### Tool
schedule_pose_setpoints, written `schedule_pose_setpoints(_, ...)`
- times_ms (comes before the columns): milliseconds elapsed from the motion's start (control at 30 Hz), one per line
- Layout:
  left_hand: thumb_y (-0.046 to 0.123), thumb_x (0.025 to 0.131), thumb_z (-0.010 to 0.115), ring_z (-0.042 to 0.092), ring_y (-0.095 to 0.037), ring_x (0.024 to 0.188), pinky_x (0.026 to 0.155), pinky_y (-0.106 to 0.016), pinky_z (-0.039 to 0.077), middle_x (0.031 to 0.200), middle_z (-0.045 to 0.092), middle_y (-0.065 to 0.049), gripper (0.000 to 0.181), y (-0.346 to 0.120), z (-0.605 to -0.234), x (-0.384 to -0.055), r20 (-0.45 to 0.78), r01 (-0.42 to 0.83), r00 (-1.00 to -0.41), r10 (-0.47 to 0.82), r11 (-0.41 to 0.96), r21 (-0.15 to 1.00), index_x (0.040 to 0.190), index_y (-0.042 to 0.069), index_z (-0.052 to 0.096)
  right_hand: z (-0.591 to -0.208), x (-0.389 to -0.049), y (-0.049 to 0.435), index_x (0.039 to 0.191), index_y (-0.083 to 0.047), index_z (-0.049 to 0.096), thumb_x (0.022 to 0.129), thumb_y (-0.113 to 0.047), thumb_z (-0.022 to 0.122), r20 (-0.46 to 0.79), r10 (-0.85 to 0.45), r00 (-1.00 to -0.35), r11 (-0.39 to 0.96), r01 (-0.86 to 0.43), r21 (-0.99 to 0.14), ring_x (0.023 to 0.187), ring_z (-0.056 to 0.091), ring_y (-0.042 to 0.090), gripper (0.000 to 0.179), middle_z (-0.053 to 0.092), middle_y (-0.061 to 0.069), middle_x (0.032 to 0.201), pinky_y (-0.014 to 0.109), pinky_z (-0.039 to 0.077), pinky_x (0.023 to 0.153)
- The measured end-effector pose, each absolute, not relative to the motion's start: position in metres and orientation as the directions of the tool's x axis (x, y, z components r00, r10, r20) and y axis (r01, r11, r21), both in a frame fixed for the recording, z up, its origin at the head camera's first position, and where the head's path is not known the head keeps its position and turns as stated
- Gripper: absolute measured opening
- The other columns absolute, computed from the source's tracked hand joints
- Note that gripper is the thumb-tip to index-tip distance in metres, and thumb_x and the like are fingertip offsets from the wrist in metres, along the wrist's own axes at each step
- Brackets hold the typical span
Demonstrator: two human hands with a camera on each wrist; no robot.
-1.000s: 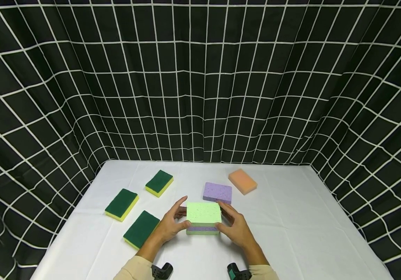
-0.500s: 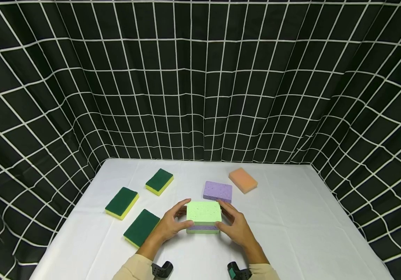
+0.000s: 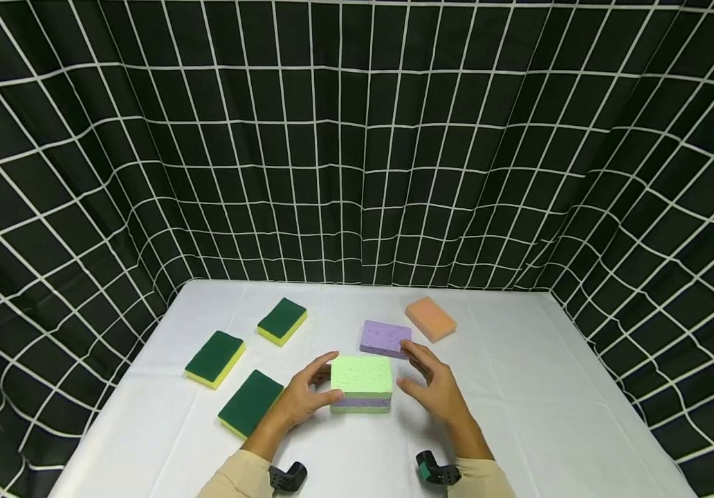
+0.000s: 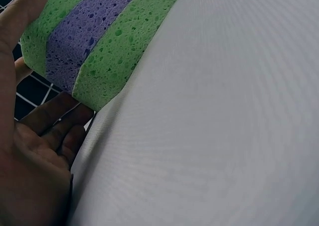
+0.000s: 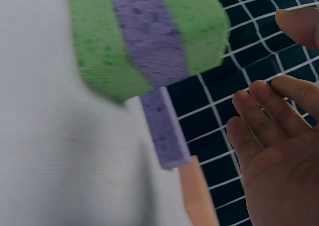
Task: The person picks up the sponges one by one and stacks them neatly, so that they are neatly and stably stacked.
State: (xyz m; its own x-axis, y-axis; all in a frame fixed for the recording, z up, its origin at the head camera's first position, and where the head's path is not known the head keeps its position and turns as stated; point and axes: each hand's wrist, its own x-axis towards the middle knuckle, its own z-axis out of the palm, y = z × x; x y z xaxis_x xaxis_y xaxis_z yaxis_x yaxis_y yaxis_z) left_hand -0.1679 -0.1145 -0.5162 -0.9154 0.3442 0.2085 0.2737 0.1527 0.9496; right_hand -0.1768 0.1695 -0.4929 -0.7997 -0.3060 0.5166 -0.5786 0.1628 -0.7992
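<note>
A stack of three sponges stands near the table's front: a light green sponge [image 3: 361, 374] on top, a purple sponge [image 3: 366, 402] in the middle and another green sponge [image 3: 360, 409] below. My left hand [image 3: 304, 396] holds the stack's left end, thumb at its front corner and fingers behind. In the left wrist view the thumb [image 4: 24, 12] lies against the upper green sponge. To the right of the stack is my right hand [image 3: 438, 391], apart from it, fingers spread with nothing held. Its fingertips overlap a loose purple sponge [image 3: 383, 337] behind the stack in the head view.
Green-and-yellow scouring sponges lie on the left: one at the back [image 3: 282, 319], one farther left [image 3: 214, 358] and one beside my left forearm [image 3: 252, 401]. An orange sponge [image 3: 430, 318] lies at the back right. A black gridded curtain [image 3: 357, 173] surrounds the white-covered table [image 3: 550, 401].
My right hand has let go of the stack's right end and moved off to the right. The left hand keeps its place, and the stack stands as before.
</note>
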Motion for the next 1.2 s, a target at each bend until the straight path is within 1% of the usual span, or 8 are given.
schedule_pose_setpoints(200, 0.011, 0.084, 0.076, 0.052, -0.033, 0.110, 0.095, -0.058, 0.036, 0.121, 0.057, -0.015, 0.071, -0.116, -0.506, -0.164, 0.174, 0.244, -0.914, 0.365, 0.154, 0.957, 0.145, 0.006, 0.041, -0.455, -0.167, 0.172, 0.137, 0.016, 0.040, 0.076, 0.023, 0.066, 0.567, -0.305, -0.765, 0.117, -0.621, -0.775, 0.116, 0.045, 0.051, 0.067, 0.046, 0.031, 0.133, 0.034, 0.038, 0.102)
schedule_pose_setpoints(300, 0.011, 0.084, 0.076, 0.052, -0.032, 0.110, 0.096, -0.058, 0.036, 0.121, 0.058, -0.015, 0.071, -0.116, -0.507, -0.164, 0.177, 0.249, -0.913, 0.368, 0.156, 0.956, 0.145, 0.007, 0.041, -0.448, -0.170, 0.176, 0.139, 0.014, 0.039, 0.074, 0.024, 0.066, 0.607, -0.309, -0.732, 0.117, -0.663, -0.740, 0.117, 0.048, 0.047, 0.070, 0.045, 0.032, 0.133, 0.033, 0.039, 0.101)
schedule_pose_setpoints(433, 0.011, 0.083, 0.076, 0.052, -0.032, 0.109, 0.095, -0.058, 0.036, 0.121, 0.058, -0.015, 0.071, -0.116, -0.509, -0.164, 0.186, 0.254, -0.913, 0.364, 0.149, 0.956, 0.145, 0.006, 0.042, -0.444, -0.174, 0.185, 0.140, 0.012, 0.039, 0.075, 0.022, 0.068, 0.627, -0.295, -0.720, 0.136, -0.682, -0.719, 0.120, 0.049, 0.038, 0.072, 0.043, 0.031, 0.136, 0.030, 0.038, 0.101)
schedule_pose_setpoints(600, 0.010, 0.083, 0.076, 0.052, -0.032, 0.109, 0.095, -0.058, 0.036, 0.121, 0.058, -0.015, 0.071, -0.116, -0.511, -0.164, 0.193, 0.260, -0.911, 0.364, 0.143, 0.955, 0.146, 0.007, 0.042, -0.423, -0.175, 0.194, 0.141, 0.012, 0.038, 0.074, 0.023, 0.068, 0.642, -0.295, -0.708, 0.150, -0.698, -0.701, 0.122, 0.046, 0.032, 0.074, 0.041, 0.031, 0.136, 0.032, 0.037, 0.102)
schedule_pose_setpoints(767, 0.010, 0.084, 0.075, 0.052, -0.032, 0.109, 0.094, -0.057, 0.037, 0.120, 0.058, -0.015, 0.071, -0.116, -0.511, -0.165, 0.198, 0.267, -0.909, 0.367, 0.146, 0.953, 0.146, 0.007, 0.041, -0.397, -0.179, 0.196, 0.141, 0.012, 0.038, 0.072, 0.025, 0.067, 0.663, -0.307, -0.683, 0.169, -0.725, -0.668, 0.122, 0.043, 0.042, 0.076, 0.043, 0.028, 0.135, 0.039, 0.036, 0.103)
schedule_pose_setpoints(867, 0.010, 0.084, 0.075, 0.052, -0.032, 0.109, 0.094, -0.057, 0.037, 0.120, 0.058, -0.015, 0.071, -0.116, -0.511, -0.165, 0.200, 0.270, -0.907, 0.369, 0.148, 0.951, 0.146, 0.006, 0.041, -0.381, -0.179, 0.195, 0.138, 0.016, 0.037, 0.071, 0.026, 0.066, 0.677, -0.304, -0.670, 0.177, -0.738, -0.651, 0.121, 0.043, 0.046, 0.074, 0.043, 0.032, 0.133, 0.042, 0.036, 0.102)
schedule_pose_setpoints(1067, 0.011, 0.084, 0.075, 0.052, -0.031, 0.109, 0.095, -0.057, 0.037, 0.120, 0.058, -0.014, 0.070, -0.115, -0.511, -0.165, 0.199, 0.270, -0.907, 0.372, 0.151, 0.951, 0.146, 0.007, 0.041, -0.377, -0.189, 0.197, 0.136, 0.020, 0.036, 0.071, 0.027, 0.066, 0.695, -0.301, -0.653, 0.187, -0.755, -0.629, 0.118, 0.041, 0.053, 0.073, 0.041, 0.037, 0.132, 0.042, 0.037, 0.102)
schedule_pose_setpoints(1200, 0.011, 0.085, 0.074, 0.053, -0.031, 0.109, 0.095, -0.057, 0.037, 0.121, 0.058, -0.015, 0.070, -0.115, -0.511, -0.165, 0.208, 0.282, -0.902, 0.378, 0.151, 0.948, 0.146, 0.006, 0.041, -0.380, -0.197, 0.198, 0.135, 0.020, 0.038, 0.072, 0.026, 0.065, 0.690, -0.281, -0.667, 0.182, -0.743, -0.644, 0.123, 0.044, 0.039, 0.069, 0.041, 0.035, 0.134, 0.043, 0.038, 0.101)
